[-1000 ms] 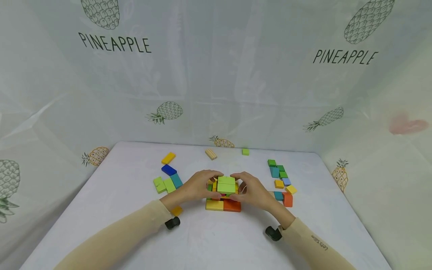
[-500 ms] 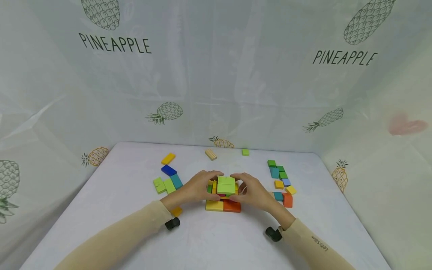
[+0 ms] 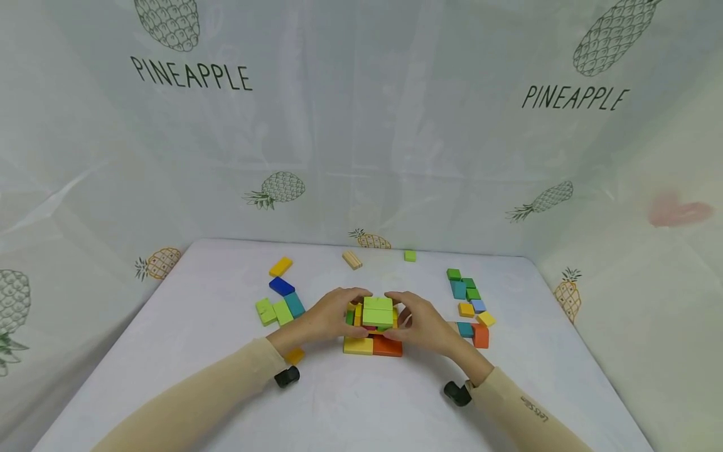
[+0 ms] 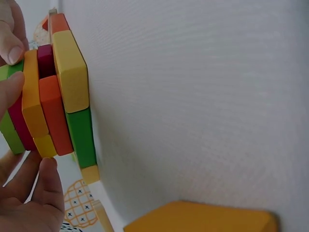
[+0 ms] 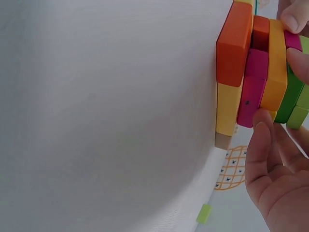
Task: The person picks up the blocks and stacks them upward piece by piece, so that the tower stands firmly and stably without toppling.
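Observation:
A layered stack of coloured wooden blocks stands in the middle of the table, with lime green blocks on top. Its bottom front shows a yellow block beside an orange-red block. From the left side my left hand grips the upper layers, thumb in front and fingers toward the back. My right hand holds the same layers from the right in a like way. In the left wrist view, an orange block lies across the stack's middle. Magenta blocks show below it in the right wrist view.
Left of the stack lie lime blocks, a blue block, a teal block and yellow ones. Natural wood pieces and a lime block sit behind. Several blocks, including a red-orange one, lie right.

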The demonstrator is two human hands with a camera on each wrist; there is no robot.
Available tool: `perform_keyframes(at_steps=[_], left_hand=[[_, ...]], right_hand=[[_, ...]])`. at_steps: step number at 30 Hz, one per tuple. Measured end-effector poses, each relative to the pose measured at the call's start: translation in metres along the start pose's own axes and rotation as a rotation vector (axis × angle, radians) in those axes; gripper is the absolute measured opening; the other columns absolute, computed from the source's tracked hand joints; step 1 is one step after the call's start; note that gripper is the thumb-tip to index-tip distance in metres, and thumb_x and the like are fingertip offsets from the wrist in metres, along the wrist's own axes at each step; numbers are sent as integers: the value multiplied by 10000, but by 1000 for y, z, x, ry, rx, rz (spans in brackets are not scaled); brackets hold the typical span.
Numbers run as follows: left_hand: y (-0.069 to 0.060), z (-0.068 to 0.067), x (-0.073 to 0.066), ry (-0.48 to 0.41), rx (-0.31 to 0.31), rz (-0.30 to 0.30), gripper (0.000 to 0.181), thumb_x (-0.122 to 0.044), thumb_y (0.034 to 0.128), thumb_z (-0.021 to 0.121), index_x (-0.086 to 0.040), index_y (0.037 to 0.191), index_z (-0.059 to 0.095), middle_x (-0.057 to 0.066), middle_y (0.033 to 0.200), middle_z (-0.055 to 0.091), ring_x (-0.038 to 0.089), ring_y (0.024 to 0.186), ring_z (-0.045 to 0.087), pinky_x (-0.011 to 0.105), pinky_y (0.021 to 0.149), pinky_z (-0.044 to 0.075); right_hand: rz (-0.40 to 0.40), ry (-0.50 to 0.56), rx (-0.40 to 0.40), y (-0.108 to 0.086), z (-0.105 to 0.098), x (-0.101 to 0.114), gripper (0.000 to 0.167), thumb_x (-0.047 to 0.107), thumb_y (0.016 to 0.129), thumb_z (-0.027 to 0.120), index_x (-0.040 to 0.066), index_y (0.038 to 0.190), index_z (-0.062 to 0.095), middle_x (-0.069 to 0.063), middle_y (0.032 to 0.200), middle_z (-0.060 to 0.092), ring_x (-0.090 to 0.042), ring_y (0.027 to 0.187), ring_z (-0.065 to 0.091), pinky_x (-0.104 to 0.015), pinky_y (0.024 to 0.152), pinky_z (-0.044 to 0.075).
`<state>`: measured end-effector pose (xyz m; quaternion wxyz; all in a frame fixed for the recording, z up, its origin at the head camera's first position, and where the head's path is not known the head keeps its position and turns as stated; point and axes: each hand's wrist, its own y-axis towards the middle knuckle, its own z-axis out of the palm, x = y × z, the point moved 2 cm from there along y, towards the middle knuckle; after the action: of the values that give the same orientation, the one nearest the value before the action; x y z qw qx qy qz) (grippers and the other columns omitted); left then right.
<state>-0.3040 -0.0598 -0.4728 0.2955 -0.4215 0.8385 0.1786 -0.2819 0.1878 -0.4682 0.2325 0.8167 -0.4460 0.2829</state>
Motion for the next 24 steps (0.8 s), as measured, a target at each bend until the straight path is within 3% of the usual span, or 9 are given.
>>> perform_keyframes(at_steps=[4, 7, 11, 14, 16, 19, 21, 24], left_hand=[[-1, -2, 1, 1, 7, -16, 880, -484, 863, 883, -224, 1594, 467, 3, 1443, 624, 222, 1323, 560, 487, 1122, 498], [-2, -13, 7, -13, 19, -14, 909, -473, 872, 878, -252, 1627, 421, 9, 1500, 601, 241, 1362, 548, 467, 1092, 528], [-10, -48, 31, -36, 46, 9, 720, -240, 973, 786, -246, 1611, 453, 11, 1551, 559, 299, 1398, 521, 462, 1081, 533], [-16, -82, 61, -3, -13, -12, 587, -86, 998, 695, -191, 1553, 536, 44, 1534, 570, 352, 1374, 533, 500, 1086, 526], [-19, -104, 83, 43, -114, -68, 508, -74, 1012, 682, -134, 1507, 580, 107, 1484, 606, 373, 1327, 564, 529, 1079, 528], [-19, -126, 116, 84, -250, -211, 478, -153, 1022, 719, -46, 1471, 592, 200, 1415, 632, 392, 1269, 584, 547, 1071, 524], [-19, -134, 134, 92, -282, -313, 529, -228, 1012, 747, -1, 1459, 580, 244, 1378, 635, 406, 1246, 586, 555, 1074, 514], [-18, -137, 150, 120, -257, -440, 602, -326, 982, 775, 32, 1424, 579, 254, 1322, 640, 404, 1182, 586, 541, 1047, 519]], right_hand=[[0, -8, -4, 0, 0, 0, 806, 272, 882, 897, 84, 1560, 504, -59, 1363, 636, -222, 948, 661, -323, 797, 622], [8, -6, -2, 0, 0, 0, 826, 265, 879, 900, 82, 1572, 489, -59, 1398, 625, -225, 960, 662, -337, 810, 626], [4, 5, 3, 0, 0, 0, 844, 250, 880, 899, 65, 1583, 470, -63, 1403, 624, -224, 974, 663, -358, 834, 628], [0, 7, -1, 0, 0, 0, 843, 240, 879, 900, 67, 1583, 469, -68, 1403, 627, -205, 974, 666, -347, 842, 626], [-2, 4, -7, -1, 0, 0, 836, 233, 877, 901, 69, 1578, 476, -74, 1405, 629, -197, 972, 668, -338, 844, 625], [-1, 2, -15, -1, 0, -1, 817, 232, 879, 899, 69, 1567, 489, -69, 1409, 631, -190, 975, 671, -338, 847, 627], [-1, 7, -16, -2, 0, -2, 806, 238, 883, 897, 64, 1560, 497, -70, 1412, 629, -203, 982, 673, -354, 852, 629], [0, 19, -15, -2, 0, -3, 794, 240, 886, 896, 59, 1553, 504, -64, 1416, 626, -217, 991, 672, -364, 859, 628]])
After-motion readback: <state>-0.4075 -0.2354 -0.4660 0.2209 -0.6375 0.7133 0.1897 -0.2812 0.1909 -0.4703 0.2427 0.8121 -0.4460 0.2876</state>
